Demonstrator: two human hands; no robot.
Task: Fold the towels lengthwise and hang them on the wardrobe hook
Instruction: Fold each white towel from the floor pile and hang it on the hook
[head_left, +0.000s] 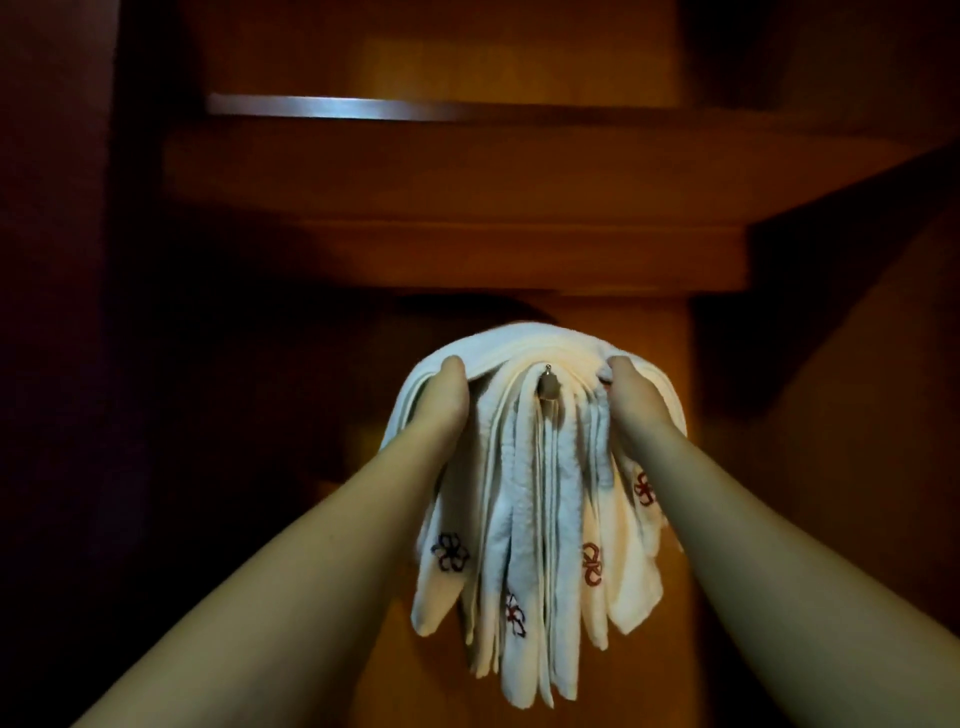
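Observation:
Several folded white towels with embroidered flower marks hang in a bunch from a small metal hook on the wooden wardrobe panel. One folded towel arches over the top of the bunch above the hook. My left hand grips its left side, fingers tucked under the fold. My right hand grips its right side. Both arms reach up and forward from the bottom corners. The fingertips of both hands are hidden in the cloth.
A wooden shelf juts out above the hook, with a metal strip along an upper edge. The wardrobe panel stands behind the towels. Dark space lies to the left and right.

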